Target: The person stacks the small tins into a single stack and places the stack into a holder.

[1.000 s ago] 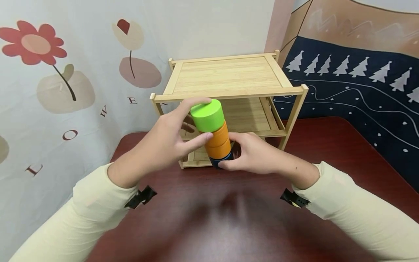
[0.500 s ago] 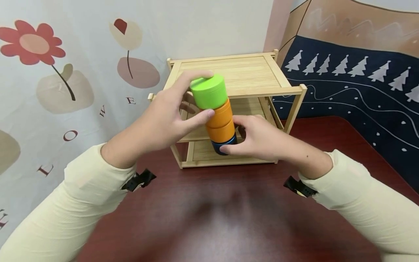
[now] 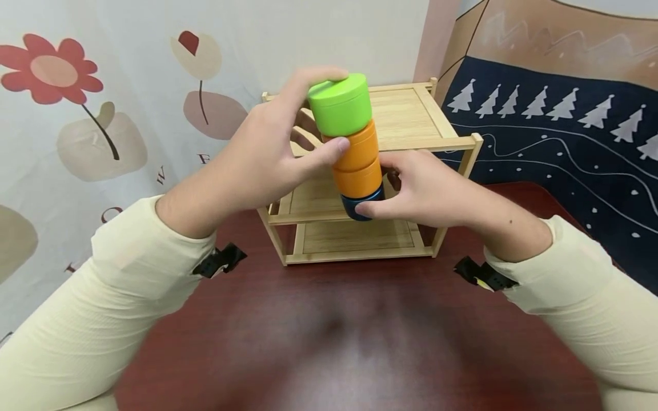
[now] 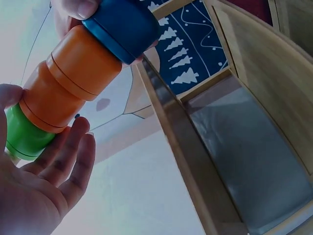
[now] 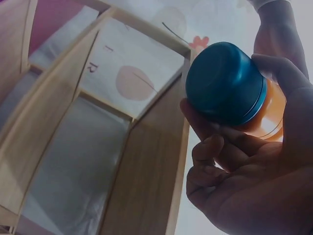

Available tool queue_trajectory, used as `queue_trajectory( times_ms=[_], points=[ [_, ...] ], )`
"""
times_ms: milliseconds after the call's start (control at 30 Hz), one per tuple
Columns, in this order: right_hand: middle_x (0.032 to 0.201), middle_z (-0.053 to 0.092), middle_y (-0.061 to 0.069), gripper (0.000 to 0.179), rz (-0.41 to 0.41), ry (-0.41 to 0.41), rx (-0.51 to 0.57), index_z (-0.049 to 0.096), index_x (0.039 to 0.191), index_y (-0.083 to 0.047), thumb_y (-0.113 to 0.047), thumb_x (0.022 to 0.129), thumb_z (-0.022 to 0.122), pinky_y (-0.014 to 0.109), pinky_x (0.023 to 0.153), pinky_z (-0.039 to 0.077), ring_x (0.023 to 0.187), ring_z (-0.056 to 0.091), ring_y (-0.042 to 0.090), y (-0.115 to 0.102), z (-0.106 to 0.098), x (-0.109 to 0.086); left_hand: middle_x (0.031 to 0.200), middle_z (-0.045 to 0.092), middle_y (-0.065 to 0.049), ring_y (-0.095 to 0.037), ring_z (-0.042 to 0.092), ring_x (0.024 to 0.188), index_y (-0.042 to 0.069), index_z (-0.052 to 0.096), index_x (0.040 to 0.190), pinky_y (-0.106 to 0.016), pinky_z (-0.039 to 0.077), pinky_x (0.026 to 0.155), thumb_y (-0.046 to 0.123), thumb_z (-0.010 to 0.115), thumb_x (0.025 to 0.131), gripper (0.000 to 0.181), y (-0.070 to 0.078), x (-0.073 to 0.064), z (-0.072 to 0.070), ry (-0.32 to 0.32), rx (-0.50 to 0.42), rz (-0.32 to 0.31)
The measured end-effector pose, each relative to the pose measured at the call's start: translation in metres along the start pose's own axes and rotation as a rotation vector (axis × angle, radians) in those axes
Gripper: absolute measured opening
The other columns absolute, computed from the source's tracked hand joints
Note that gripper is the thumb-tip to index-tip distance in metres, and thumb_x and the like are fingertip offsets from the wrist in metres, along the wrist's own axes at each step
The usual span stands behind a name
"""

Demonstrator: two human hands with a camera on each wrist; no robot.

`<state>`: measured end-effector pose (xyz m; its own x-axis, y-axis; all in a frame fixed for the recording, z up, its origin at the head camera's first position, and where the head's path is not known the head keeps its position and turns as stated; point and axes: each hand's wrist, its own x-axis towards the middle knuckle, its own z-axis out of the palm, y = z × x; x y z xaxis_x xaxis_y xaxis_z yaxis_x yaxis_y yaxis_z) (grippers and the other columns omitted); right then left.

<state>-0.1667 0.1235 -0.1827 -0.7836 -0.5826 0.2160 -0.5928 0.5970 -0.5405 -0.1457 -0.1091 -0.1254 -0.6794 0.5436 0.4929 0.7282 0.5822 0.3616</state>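
Observation:
A column of round containers, with a green one [image 3: 341, 108] on top, an orange middle [image 3: 358, 165] in two sections and a dark blue end [image 3: 354, 206] below, is held up in the air in the head view, leaning slightly. My left hand [image 3: 267, 151] grips the upper part, forefinger over the green top and thumb against the orange side. Around the lower end, my right hand [image 3: 432, 191] pinches the blue container between thumb and fingers. The left wrist view shows the orange sections [image 4: 83, 63] from below. In the right wrist view the blue base [image 5: 222, 83] faces the camera.
A light wooden shelf rack [image 3: 418, 117] with several tiers stands behind the column on a dark red table [image 3: 339, 342]. Behind it hang a white cloth with flowers [image 3: 118, 188] and a navy cloth with white trees [image 3: 545, 142].
Both hands have raised the column of containers from in front of the lower tiers up to the height of the rack's top, shifting it slightly right. Both grips look the same.

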Motion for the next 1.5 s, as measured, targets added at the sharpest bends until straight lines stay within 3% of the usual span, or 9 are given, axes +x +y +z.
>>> queue_trajectory(
  times_ms=[267,500,733,967,1333,1500],
  points=[
    [0.099,0.069,0.002,0.041,-0.011,0.044,-0.019,0.065,0.120,-0.014,-0.032,0.085,0.078,0.036,0.071,0.042,0.075,0.054,0.022,-0.004,-0.012,0.006,0.118,0.062,0.004,-0.007,0.066,0.090,0.022,0.034,0.147,-0.025,0.055,0.082,0.037,0.063,0.096,0.061,0.007,0.012,-0.010,0.010,-0.028,-0.023],
    [0.099,0.069,0.002,0.037,-0.001,0.098,-0.003,0.067,0.115,-0.015,-0.033,0.084,0.078,0.035,0.071,0.042,0.080,0.053,0.021,-0.002,-0.017,0.017,0.120,0.062,0.005,-0.008,0.065,0.091,0.026,0.034,0.147,-0.027,0.054,0.084,0.043,0.061,0.096,0.060,0.007,0.025,-0.014,0.021,0.002,-0.026],
    [0.101,0.068,0.003,0.038,-0.020,0.125,-0.011,0.066,0.118,-0.014,-0.033,0.086,0.075,0.035,0.071,0.039,0.078,0.052,0.024,0.001,-0.019,0.032,0.119,0.062,0.006,-0.007,0.065,0.088,0.029,0.035,0.146,-0.026,0.053,0.084,0.047,0.057,0.098,0.056,-0.004,0.039,-0.014,0.054,0.018,-0.049],
    [0.109,0.069,0.004,0.040,-0.012,0.150,-0.008,0.065,0.120,-0.013,-0.034,0.087,0.073,0.033,0.070,0.040,0.075,0.052,0.023,0.007,-0.019,0.049,0.122,0.061,0.006,-0.008,0.062,0.090,0.030,0.032,0.148,-0.026,0.051,0.085,0.047,0.056,0.098,0.058,-0.012,0.051,-0.015,0.041,0.049,-0.090],
    [0.123,0.067,0.003,0.050,0.076,0.125,-0.020,0.061,0.128,-0.015,-0.043,0.088,0.071,0.035,0.084,0.042,0.096,0.057,0.021,0.016,-0.019,0.070,0.125,0.061,0.001,-0.012,0.064,0.097,0.030,0.030,0.149,-0.031,0.051,0.086,0.046,0.056,0.099,0.059,-0.028,0.066,-0.011,0.014,0.072,-0.129],
    [0.124,0.066,0.003,0.051,0.088,0.114,0.009,0.059,0.130,-0.014,-0.042,0.089,0.071,0.036,0.083,0.042,0.096,0.057,0.021,0.021,-0.019,0.074,0.126,0.061,0.001,-0.013,0.064,0.099,0.032,0.030,0.149,-0.032,0.051,0.086,0.046,0.056,0.099,0.058,-0.031,0.071,-0.009,0.011,0.079,-0.139]
  ],
)
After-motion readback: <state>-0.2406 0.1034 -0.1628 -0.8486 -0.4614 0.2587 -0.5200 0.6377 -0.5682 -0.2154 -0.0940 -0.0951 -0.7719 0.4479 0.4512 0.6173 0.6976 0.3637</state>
